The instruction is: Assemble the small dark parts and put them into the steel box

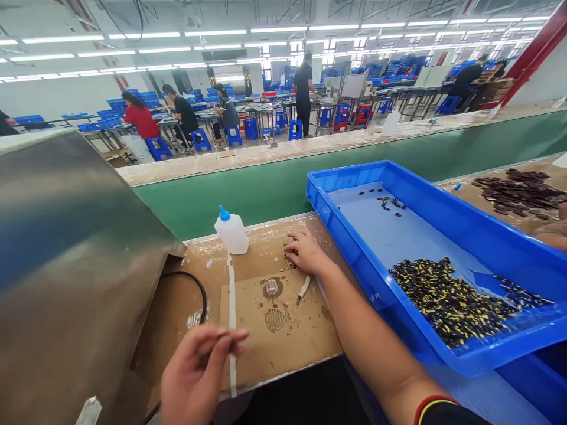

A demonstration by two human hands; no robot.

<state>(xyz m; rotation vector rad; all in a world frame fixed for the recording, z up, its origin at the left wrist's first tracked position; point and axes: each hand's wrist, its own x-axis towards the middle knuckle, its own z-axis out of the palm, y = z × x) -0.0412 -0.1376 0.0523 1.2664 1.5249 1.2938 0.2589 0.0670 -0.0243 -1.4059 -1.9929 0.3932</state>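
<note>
Largest, at the left of the frame, we see a brushed-metal housing (75, 236), and beside it the brown-topped table (266, 236) at which we work. A long blue plastic tray (500, 354) fills the right of the frame. A cardboard sheet (252, 348) lies at lower centre.

In the tray's near end lies a large heap of black-and-yellow pieces (447, 298); a few more are scattered at its far end. With pieces both in the tray and beside the cardboard, we judge the work to be under way and unfinished, though we cannot tell treated pieces from waiting ones.

Our left hand (199, 372), blurred at lower left, has thumb and forefinger drawn close together; something small and dark may sit between them, but we cannot tell. Our right hand (305, 252), near the centre, is loosely curled, its fingertips down on a small pile (291, 258); whether it grips a piece is hidden.

Smaller still, a white bottle (234, 236) with a blue nozzle stands left of centre, a white-wrapped tool (305, 287) lies just below the right hand, and a small clear cap (271, 287) sits on the cardboard in a wet-looking stain.
</note>
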